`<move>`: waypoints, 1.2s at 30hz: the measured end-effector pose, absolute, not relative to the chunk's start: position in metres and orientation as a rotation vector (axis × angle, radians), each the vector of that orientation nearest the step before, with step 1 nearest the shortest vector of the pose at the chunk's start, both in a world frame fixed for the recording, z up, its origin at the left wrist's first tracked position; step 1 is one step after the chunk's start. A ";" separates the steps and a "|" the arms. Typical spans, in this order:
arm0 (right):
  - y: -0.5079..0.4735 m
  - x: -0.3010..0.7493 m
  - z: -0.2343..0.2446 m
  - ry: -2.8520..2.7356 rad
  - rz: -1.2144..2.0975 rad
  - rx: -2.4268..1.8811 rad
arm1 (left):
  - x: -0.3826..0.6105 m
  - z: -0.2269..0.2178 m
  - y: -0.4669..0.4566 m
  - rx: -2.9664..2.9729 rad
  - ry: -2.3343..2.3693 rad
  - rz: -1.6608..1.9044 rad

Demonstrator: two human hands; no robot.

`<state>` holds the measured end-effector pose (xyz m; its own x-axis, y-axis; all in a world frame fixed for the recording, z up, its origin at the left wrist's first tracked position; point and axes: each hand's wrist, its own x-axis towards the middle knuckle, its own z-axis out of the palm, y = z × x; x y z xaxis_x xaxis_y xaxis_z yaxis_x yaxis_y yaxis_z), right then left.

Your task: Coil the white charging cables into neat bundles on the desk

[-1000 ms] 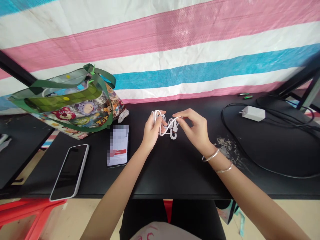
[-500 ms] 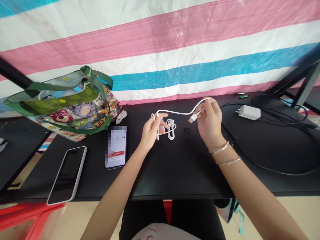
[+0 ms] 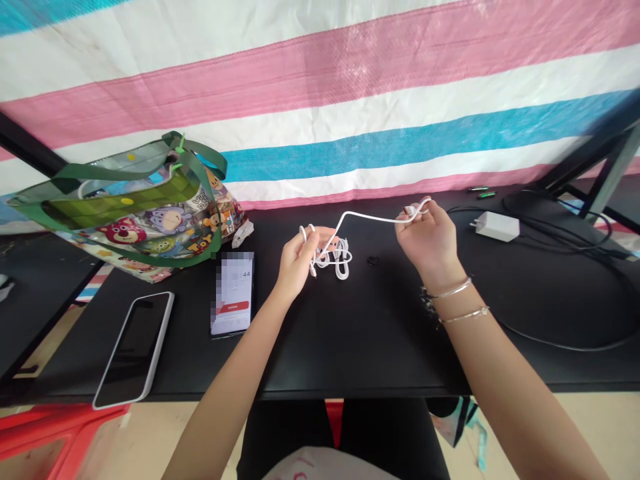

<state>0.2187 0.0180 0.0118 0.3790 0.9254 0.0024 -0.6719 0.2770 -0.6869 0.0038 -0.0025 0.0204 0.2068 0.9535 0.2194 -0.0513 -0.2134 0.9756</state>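
Observation:
A white charging cable (image 3: 341, 257) lies partly coiled on the black table (image 3: 350, 333). My left hand (image 3: 299, 257) is closed round one bundle of its loops, just above the table. My right hand (image 3: 429, 237) pinches the cable's plug end, and a length of cable runs taut from it down to the coil. A small black ring (image 3: 371, 261) lies on the table between my hands. A white charger block (image 3: 497, 225) sits to the right of my right hand.
A cartoon-printed tote bag (image 3: 135, 213) with green handles stands at the back left. Two phones lie left of my hands, one lit (image 3: 234, 293) and one dark in a white case (image 3: 134, 348). Black cables (image 3: 550, 333) loop across the table's right side.
My right hand has drawn the plug end up and to the right, away from the coil, stretching out a length of cable. My left hand stayed on the loops.

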 end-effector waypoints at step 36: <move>-0.033 0.193 0.075 -0.889 1.111 -0.788 | -0.018 0.044 -0.009 2.146 1.124 0.768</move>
